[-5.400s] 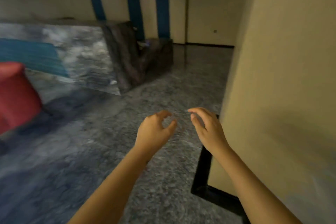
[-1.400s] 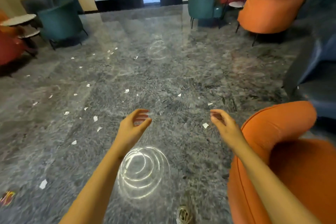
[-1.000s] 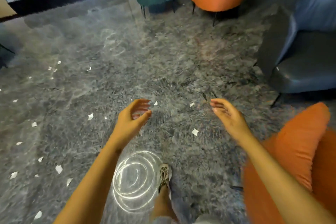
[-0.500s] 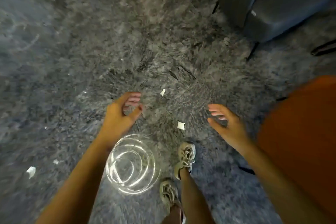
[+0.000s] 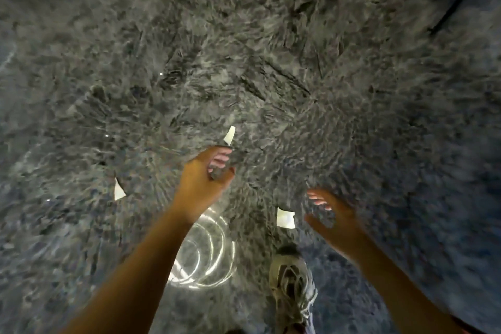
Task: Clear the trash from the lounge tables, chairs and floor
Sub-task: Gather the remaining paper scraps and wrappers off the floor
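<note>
Bare forearms, grey-white laced sneaker (image 5: 292, 283)

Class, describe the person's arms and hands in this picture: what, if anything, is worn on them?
Both forearms are bare up to the frame edge: no sleeves show. The left hand and right hand wear no gloves. No watch, bracelet or ring can be made out, though motion blur smears the right hand.

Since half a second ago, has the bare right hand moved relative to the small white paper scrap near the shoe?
Yes. The right hand has moved closer to the paper scrap, now just right of it.

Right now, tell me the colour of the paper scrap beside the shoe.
White paper scrap, clearest in the head view.
</note>
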A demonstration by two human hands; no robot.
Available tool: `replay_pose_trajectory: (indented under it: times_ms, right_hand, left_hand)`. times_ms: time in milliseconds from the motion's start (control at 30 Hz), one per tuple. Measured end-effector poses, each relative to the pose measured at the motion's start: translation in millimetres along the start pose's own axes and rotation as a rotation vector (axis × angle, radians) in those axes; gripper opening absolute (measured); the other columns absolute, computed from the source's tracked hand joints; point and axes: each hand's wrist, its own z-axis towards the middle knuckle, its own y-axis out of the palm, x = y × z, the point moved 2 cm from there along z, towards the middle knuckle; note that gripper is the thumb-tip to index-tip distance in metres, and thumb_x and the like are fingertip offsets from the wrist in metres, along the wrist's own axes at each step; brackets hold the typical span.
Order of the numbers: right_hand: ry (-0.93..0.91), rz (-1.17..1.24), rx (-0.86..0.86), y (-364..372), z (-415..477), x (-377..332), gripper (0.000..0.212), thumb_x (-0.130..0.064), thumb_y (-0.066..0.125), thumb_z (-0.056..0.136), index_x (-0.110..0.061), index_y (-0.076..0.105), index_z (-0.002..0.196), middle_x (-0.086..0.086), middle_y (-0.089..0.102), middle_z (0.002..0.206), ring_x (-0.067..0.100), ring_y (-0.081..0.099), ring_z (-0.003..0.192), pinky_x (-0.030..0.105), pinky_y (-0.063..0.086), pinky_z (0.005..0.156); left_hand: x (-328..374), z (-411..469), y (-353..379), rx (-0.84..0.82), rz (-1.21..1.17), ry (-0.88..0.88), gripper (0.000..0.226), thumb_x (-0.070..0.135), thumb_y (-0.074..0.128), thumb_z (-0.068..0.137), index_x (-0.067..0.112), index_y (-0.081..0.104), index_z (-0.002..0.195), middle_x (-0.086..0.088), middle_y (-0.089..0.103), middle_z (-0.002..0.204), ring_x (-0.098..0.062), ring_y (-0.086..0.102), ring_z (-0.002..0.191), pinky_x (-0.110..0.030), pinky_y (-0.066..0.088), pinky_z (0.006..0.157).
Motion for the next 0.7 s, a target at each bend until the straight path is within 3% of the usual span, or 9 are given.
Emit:
replay_pose_trajectory:
  times_ms: [100, 233, 367, 433, 533, 700]
  right_hand:
    - [-0.022, -0.018, 0.004, 38, 20, 58, 0.053, -0.002, 0.077, 0.071, -0.022, 0.052, 0.113, -0.003, 0.057, 0.11, 0.018, 0.057, 0.098, 0.017, 0.045, 0.083]
    - [-0.041, -0.099, -0.018, 70, 38, 116, 0.051, -0.005, 0.081, 0.067, -0.015, 0.059, 0.112, -0.001, 0.06, 0.109, 0.019, 0.059, 0.098, 0.01, 0.039, 0.085]
    - [-0.158, -0.169, -0.008, 88, 50, 145, 0.052, -0.026, 0.079, 0.063, -0.03, 0.057, 0.11, -0.009, 0.06, 0.104, 0.003, 0.054, 0.095, 0.011, 0.036, 0.086]
    - [-0.181, -0.228, -0.023, 96, 53, 151, 0.056, -0.036, 0.077, 0.059, -0.04, 0.055, 0.109, -0.016, 0.06, 0.101, -0.001, 0.052, 0.093, 0.017, 0.039, 0.082]
    - [-0.237, -0.38, -0.073, 110, 53, 157, 0.061, -0.046, 0.079, 0.052, -0.037, 0.058, 0.108, -0.02, 0.061, 0.096, -0.002, 0.055, 0.089, 0.017, 0.043, 0.077]
    - [-0.187, -0.44, -0.092, 115, 51, 159, 0.051, -0.04, 0.08, 0.063, -0.028, 0.063, 0.109, -0.013, 0.06, 0.107, 0.009, 0.056, 0.102, 0.019, 0.03, 0.088]
  left_hand:
    - [-63, 41, 36, 0.089, -0.038, -0.01, 0.024, 0.003, 0.067, 0.081, 0.019, 0.062, 0.099, 0.003, 0.063, 0.09, -0.008, 0.058, 0.08, -0.015, 0.046, 0.07]
    - [-125, 86, 68, 0.219, -0.038, -0.007, 0.021, 0.003, 0.067, 0.08, 0.016, 0.062, 0.096, 0.01, 0.061, 0.082, -0.001, 0.055, 0.071, -0.006, 0.041, 0.063]
    - [-164, 131, 82, 0.316, 0.03, 0.018, 0.021, 0.014, 0.071, 0.079, 0.024, 0.06, 0.094, 0.005, 0.062, 0.082, -0.01, 0.057, 0.075, -0.015, 0.044, 0.066]
    - [-174, 146, 85, 0.397, 0.082, 0.051, 0.019, 0.024, 0.073, 0.078, 0.026, 0.059, 0.09, 0.003, 0.061, 0.083, -0.007, 0.055, 0.073, -0.013, 0.041, 0.063]
    - [-185, 163, 94, 0.38, 0.174, 0.033, 0.028, 0.032, 0.071, 0.079, 0.018, 0.061, 0.101, 0.002, 0.056, 0.091, -0.015, 0.056, 0.083, -0.024, 0.044, 0.066]
    - [-190, 173, 104, 0.284, 0.371, -0.041, 0.039, 0.028, 0.068, 0.081, 0.006, 0.057, 0.112, -0.016, 0.056, 0.113, -0.035, 0.049, 0.108, -0.039, 0.041, 0.084]
